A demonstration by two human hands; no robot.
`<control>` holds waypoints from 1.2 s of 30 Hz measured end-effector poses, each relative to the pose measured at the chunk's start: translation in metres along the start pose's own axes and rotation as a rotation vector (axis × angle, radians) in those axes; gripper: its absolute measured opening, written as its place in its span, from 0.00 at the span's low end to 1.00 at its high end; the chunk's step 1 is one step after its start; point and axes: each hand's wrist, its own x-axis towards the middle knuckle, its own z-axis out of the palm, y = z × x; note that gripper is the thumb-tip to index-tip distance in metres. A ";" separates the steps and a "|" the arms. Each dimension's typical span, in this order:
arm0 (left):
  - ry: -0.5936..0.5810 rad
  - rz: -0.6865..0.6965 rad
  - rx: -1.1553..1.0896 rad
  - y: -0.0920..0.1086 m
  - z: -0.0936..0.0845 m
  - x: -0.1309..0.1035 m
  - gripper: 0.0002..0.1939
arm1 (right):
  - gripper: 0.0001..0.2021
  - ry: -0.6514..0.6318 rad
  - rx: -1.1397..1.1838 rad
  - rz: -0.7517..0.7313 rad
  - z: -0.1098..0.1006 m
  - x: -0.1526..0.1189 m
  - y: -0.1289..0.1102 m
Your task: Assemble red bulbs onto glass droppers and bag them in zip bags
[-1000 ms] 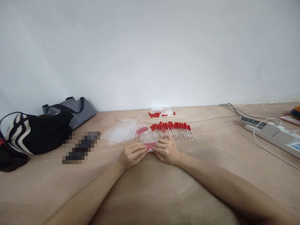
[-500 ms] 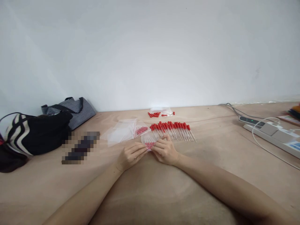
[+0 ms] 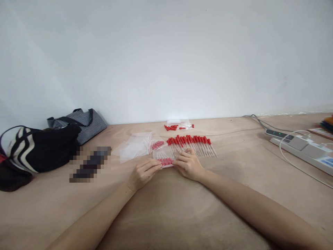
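A clear plastic bag point(image 3: 165, 161) holds several red-topped droppers, their red ends toward me. My left hand point(image 3: 146, 171) pinches the bag's near left corner. At its near right corner, my right hand point(image 3: 188, 164) grips the edge between thumb and fingers. Just beyond lies a row of loose red-topped droppers point(image 3: 194, 144), side by side with tips toward me. Another bag with red-topped pieces point(image 3: 157, 144) lies behind the held one, beside a fan of flat clear bags point(image 3: 135, 147).
Loose red bulbs point(image 3: 171, 127) and a clear bag point(image 3: 179, 122) lie near the wall. On the left are a striped bag point(image 3: 91, 130), a black bag point(image 3: 52, 147) and a blurred dark object point(image 3: 91, 165). A power strip point(image 3: 304, 152) with cables sits right.
My right hand has slid right along the bag's near edge. More of the red tops and the pink edge now show between my hands.
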 end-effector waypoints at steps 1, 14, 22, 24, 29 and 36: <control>-0.005 0.012 0.012 -0.001 -0.001 -0.001 0.07 | 0.09 -0.014 0.003 0.000 0.000 0.000 0.001; -0.143 -0.530 -0.137 0.004 -0.002 -0.007 0.18 | 0.10 -0.310 0.290 0.066 -0.013 -0.011 0.005; -0.260 -1.076 -0.241 0.008 0.021 0.009 0.26 | 0.06 -0.334 0.324 0.118 -0.028 -0.021 -0.004; -0.279 -1.104 -0.385 0.008 0.017 0.013 0.21 | 0.06 -0.325 0.322 0.118 -0.029 -0.023 -0.003; -0.306 -1.262 -0.824 0.012 -0.007 0.009 0.20 | 0.06 -0.314 0.294 0.128 -0.040 -0.034 0.004; -0.273 -1.276 -0.924 0.008 -0.036 0.000 0.15 | 0.05 -0.320 0.320 0.178 -0.052 -0.044 0.013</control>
